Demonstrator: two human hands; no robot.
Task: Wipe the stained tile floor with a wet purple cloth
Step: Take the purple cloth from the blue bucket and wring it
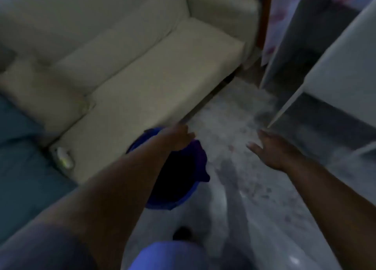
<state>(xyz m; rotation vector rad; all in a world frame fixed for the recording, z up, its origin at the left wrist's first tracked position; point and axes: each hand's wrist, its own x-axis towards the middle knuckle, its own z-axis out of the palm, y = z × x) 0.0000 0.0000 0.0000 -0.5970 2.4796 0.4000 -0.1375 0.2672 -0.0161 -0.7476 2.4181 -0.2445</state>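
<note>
L hand (179, 136) is closed on the top edge of the purple cloth (198, 160), which hangs down from the grip over the bucket (179, 198). I can't make out individual fingers, pic is blurred w/ motion, but the cloth bunches right at the hand. R hand (273, 150) is spread wide and flat, palm down, holding nothing, well right of the bucket and above the floor (234, 115); can't tell if it touches the tiles.

Bucket is blue, sits on the floor just beside the sofa's front edge; its inside reads dark, can't tell water level. Cloth drapes across the bucket's right rim, lower corner pointing down past it.

Floor beyond and right of the bucket is pale tile w/ grey smears and a few reddish specks, thickest right of the bucket under the R hand and nearer me.

Sofa (142, 70) is cream, left of and behind the bucket; a small white-green item (65, 157) lies at its near corner, left of the bucket. White shelf unit (335, 70) stands far right of the bucket. Blue-clad knee (168, 255) is below the bucket, nearest me.
</note>
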